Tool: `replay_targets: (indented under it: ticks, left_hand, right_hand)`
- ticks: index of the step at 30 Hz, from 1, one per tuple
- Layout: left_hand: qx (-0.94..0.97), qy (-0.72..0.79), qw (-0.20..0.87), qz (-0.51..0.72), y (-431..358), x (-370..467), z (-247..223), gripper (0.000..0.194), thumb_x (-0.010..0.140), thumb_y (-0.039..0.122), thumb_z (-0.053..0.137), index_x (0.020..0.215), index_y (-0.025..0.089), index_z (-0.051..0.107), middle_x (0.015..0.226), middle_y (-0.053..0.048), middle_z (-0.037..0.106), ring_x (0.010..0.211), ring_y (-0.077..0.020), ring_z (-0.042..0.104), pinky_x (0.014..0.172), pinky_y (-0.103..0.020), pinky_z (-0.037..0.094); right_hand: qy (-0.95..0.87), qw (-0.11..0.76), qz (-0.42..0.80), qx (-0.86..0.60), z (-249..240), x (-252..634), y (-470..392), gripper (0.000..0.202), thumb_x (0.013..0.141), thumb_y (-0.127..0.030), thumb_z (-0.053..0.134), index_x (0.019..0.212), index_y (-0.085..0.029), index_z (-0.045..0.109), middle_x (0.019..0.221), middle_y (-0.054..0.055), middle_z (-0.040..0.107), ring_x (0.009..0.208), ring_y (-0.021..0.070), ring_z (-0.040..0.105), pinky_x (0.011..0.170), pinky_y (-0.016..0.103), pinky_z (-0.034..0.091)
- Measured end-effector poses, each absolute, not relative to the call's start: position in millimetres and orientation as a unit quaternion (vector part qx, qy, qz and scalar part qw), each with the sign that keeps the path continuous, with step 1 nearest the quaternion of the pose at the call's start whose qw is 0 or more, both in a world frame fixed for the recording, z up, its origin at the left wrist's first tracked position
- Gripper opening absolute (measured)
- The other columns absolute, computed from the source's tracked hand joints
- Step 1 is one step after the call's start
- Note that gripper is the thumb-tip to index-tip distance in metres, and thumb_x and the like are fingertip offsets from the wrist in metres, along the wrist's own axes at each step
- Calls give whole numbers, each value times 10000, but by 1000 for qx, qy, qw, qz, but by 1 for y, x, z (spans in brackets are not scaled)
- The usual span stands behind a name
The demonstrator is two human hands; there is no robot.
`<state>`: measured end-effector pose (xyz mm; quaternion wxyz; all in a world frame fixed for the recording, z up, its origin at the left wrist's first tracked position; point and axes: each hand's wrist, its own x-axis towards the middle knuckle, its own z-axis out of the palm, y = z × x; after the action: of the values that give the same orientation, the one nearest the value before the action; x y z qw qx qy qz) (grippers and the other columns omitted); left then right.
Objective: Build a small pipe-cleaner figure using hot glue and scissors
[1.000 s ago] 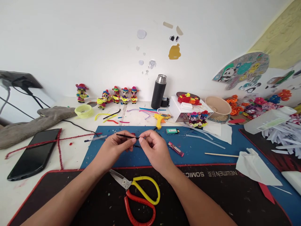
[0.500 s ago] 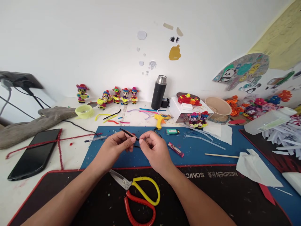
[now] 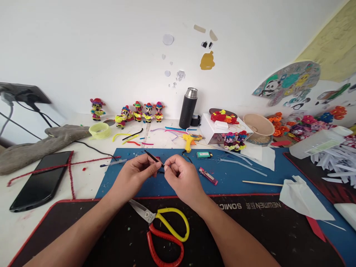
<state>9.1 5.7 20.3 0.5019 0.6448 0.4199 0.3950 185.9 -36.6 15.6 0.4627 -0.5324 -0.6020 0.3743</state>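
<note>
Between my hands is a thin black pipe cleaner [image 3: 151,155], its free end slanting up and left above the blue mat. The thumb and fingers of my left hand [image 3: 132,178] pinch it along its length. My right hand [image 3: 185,178] has its fingertips closed on the lower right end, right beside the left thumb. What lies inside the curled fingers is hidden. Below the hands, scissors [image 3: 148,215] with one yellow and one red handle rest on the black mat [image 3: 111,241]. A pink lighter [image 3: 208,176] lies to the right of my right hand.
A yellow glue gun [image 3: 189,142], a green lighter [image 3: 204,154] and loose pipe cleaners [image 3: 133,138] lie behind the hands. Pipe-cleaner figures [image 3: 148,113] and a black thermos [image 3: 188,109] stand near the wall. On the left is a phone [image 3: 41,181]; at right, a tissue [image 3: 302,198].
My fingers have shifted slightly at the black pipe cleaner, and its free end now sits a little further right. Both hands keep their pinch.
</note>
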Motion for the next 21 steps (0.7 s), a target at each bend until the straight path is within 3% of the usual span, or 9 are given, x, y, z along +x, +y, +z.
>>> replay_targets:
  ticks: [12,21]
  left_hand:
    - [726,423,390,377,5,5,20,276,918,442,700,763,214,703,711,10,695,675,-166,599,655,-276,459]
    - [691,424,442,384,5,8,23,336,917,490,700,728,218,641,665,12,662,639,-164,577,614,-275,453]
  right_hand:
    - [-635,433,337,-544,12,187,-35,45,892,-256,577,862,-226,593,528,-105,415,477,110,382,518,258,286]
    - [-591,464,378,-541,10,184,-36,97,919,-315,599,881,-228,617,552,-94,427,496,119,387,503,255,289]
